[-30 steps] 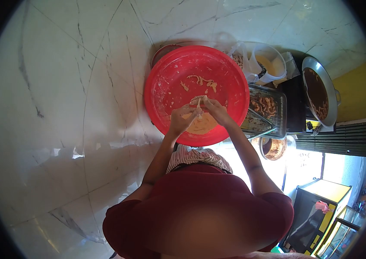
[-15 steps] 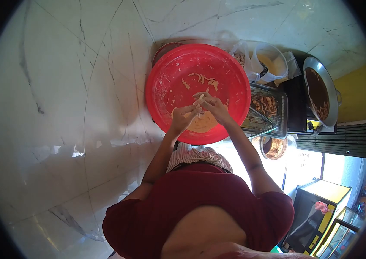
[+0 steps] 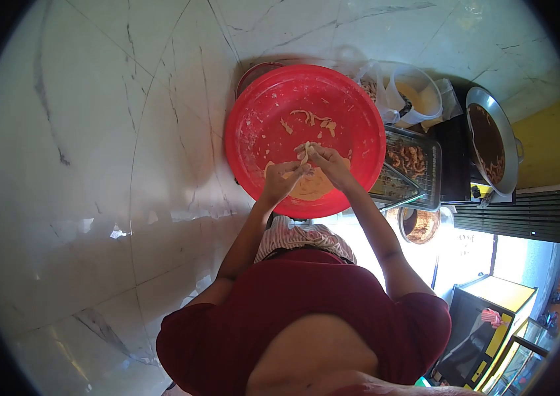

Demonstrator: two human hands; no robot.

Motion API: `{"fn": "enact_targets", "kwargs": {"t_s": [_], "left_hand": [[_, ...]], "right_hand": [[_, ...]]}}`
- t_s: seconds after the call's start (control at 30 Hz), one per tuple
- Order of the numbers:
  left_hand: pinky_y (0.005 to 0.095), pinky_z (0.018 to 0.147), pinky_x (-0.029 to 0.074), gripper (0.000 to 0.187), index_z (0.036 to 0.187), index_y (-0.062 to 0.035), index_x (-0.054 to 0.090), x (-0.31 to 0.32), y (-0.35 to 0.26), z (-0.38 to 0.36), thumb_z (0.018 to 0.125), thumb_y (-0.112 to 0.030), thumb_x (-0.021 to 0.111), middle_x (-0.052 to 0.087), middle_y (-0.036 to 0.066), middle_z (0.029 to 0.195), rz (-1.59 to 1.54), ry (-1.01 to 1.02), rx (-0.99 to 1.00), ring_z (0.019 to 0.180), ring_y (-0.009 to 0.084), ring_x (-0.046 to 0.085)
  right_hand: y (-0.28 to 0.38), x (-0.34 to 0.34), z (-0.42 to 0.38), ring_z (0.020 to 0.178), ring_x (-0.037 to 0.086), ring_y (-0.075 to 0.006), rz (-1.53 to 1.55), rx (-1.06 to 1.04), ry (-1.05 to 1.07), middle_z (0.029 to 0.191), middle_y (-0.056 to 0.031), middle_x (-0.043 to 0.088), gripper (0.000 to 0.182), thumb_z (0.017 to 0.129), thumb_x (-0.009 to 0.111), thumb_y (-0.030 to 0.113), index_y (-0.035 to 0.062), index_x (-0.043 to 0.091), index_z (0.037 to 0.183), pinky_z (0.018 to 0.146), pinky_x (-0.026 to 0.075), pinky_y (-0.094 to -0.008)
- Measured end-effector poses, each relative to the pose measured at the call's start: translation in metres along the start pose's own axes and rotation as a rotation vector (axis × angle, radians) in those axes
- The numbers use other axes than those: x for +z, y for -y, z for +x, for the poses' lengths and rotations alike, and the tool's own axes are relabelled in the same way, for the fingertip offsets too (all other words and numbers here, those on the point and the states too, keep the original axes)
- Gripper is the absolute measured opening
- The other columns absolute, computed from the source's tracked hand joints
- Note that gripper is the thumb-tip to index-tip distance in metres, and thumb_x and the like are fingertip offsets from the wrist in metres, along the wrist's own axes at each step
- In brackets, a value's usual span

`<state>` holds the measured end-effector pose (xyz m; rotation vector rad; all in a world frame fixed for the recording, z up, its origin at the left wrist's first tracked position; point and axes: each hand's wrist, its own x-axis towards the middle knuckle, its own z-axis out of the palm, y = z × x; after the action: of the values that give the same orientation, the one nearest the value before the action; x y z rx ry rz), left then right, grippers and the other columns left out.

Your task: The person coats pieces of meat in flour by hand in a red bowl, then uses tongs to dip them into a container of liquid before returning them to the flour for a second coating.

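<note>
Both my hands are over a large red basin (image 3: 247,132). My left hand (image 3: 283,179) is pinched at the lower end of a pale, flour-coated strip (image 3: 308,149). Beside it on the right, my right hand (image 3: 330,165) has its fingers closed on the same strip. Beneath the hands, light orange flour (image 3: 313,187) lies in the near part of the basin. Several coated strips (image 3: 316,121) rest on the basin's floor farther away, with white flour specks around them.
Right of the basin, a wire-rack tray (image 3: 433,165) holds fried pieces (image 3: 407,158). Behind it stands a plastic tub (image 3: 428,99) of pale liquid. A wide pan (image 3: 510,142) of dark oil with frying pieces is farther right. A pot (image 3: 420,226) sits nearer.
The strip between my hands now hangs more upright and shows more clearly. My right hand's fingers have drawn in slightly. The view has shifted a little.
</note>
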<state>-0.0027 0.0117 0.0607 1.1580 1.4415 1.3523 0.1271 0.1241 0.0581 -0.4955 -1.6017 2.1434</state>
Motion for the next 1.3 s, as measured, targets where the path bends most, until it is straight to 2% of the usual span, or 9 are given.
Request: {"fn": "enact_targets", "kwargs": {"t_s": [0.27,0.37,0.57,0.67,0.8,0.9,1.1,1.17,1.3], "left_hand": [[0.0225,0.072,0.048,0.024,0.094,0.0024,0.067,-0.005,0.001,-0.002,0.087,-0.02,0.059,0.068,0.008,0.084,0.003,0.033,0.002,0.077,0.0099,0.062],[0.0233,0.074,0.048,0.024,0.096,0.0026,0.066,-0.008,0.005,-0.004,0.088,-0.019,0.058,0.068,0.009,0.087,0.012,0.073,-0.04,0.082,0.0109,0.062],[0.0229,0.073,0.048,0.023,0.095,0.0021,0.066,-0.005,0.007,-0.004,0.087,-0.018,0.06,0.068,0.009,0.085,0.083,0.01,-0.001,0.081,0.0108,0.063],[0.0223,0.071,0.049,0.022,0.094,0.0019,0.067,-0.006,0.002,-0.004,0.086,-0.017,0.06,0.068,0.009,0.084,0.042,0.041,-0.041,0.079,0.0111,0.064],[0.0222,0.072,0.049,0.022,0.095,0.0022,0.067,-0.011,0.007,-0.003,0.086,-0.017,0.059,0.068,0.01,0.086,0.04,0.112,-0.105,0.079,0.0114,0.064],[0.0227,0.073,0.05,0.025,0.096,0.003,0.066,-0.011,0.015,-0.006,0.085,-0.018,0.061,0.068,0.01,0.084,-0.03,0.036,-0.091,0.08,0.0117,0.064],[0.0254,0.081,0.048,0.035,0.109,0.0042,0.059,-0.022,0.009,-0.008,0.082,-0.018,0.065,0.065,0.012,0.098,-0.013,0.051,-0.331,0.091,0.0126,0.061],[0.0257,0.081,0.048,0.042,0.114,0.0032,0.056,-0.029,0.017,-0.011,0.081,-0.02,0.066,0.064,0.011,0.099,0.002,-0.052,-0.29,0.092,0.013,0.061],[0.0258,0.081,0.047,0.045,0.117,0.0017,0.053,-0.049,0.029,-0.016,0.081,-0.021,0.067,0.064,0.009,0.098,-0.037,-0.188,-0.219,0.092,0.013,0.06]], "right_hand": [[0.001,0.0,-0.002,0.096,0.053,-0.0116,-0.023,0.092,0.082,0.105,-0.0041,0.055,0.034,0.089,0.055,0.029,0.001,0.06,0.107,0.086,0.041,-0.0273],[-0.008,-0.002,0.0,0.096,0.053,-0.0121,-0.086,-0.024,0.044,0.105,-0.004,0.054,0.031,0.089,0.054,0.028,0.0009,0.062,0.103,0.087,0.041,-0.0287],[0.001,0.007,0.0,0.099,0.051,-0.014,0.015,0.103,0.012,0.105,-0.0041,0.051,0.032,0.089,0.055,0.03,0.0004,0.065,0.092,0.087,0.041,-0.0306],[-0.004,0.001,0.001,0.1,0.05,-0.0136,-0.156,0.025,0.015,0.104,-0.0039,0.052,0.034,0.089,0.055,0.033,0.0011,0.065,0.093,0.089,0.039,-0.0303],[-0.011,-0.002,0.003,0.1,0.05,-0.0128,-0.144,0.021,-0.039,0.104,-0.0034,0.052,0.035,0.089,0.055,0.035,0.002,0.066,0.094,0.089,0.039,-0.03],[-0.011,-0.003,0.005,0.097,0.051,-0.0123,-0.149,0.057,-0.067,0.101,-0.0032,0.056,0.036,0.088,0.055,0.037,0.0032,0.065,0.097,0.089,0.039,-0.0294],[-0.025,-0.008,0.014,0.097,0.055,-0.0128,-0.168,0.2,-0.042,0.094,-0.0041,0.061,0.038,0.091,0.051,0.033,0.0,0.061,0.107,0.09,0.041,-0.0297],[-0.046,-0.018,0.029,0.095,0.056,-0.0117,-0.114,0.262,-0.069,0.094,-0.004,0.061,0.039,0.09,0.052,0.033,-0.0009,0.06,0.109,0.088,0.042,-0.028],[-0.101,-0.037,0.075,0.081,0.059,-0.0103,-0.223,0.193,0.017,0.092,-0.0018,0.062,0.036,0.088,0.057,0.03,-0.0014,0.061,0.105,0.077,0.045,-0.0264]]}}
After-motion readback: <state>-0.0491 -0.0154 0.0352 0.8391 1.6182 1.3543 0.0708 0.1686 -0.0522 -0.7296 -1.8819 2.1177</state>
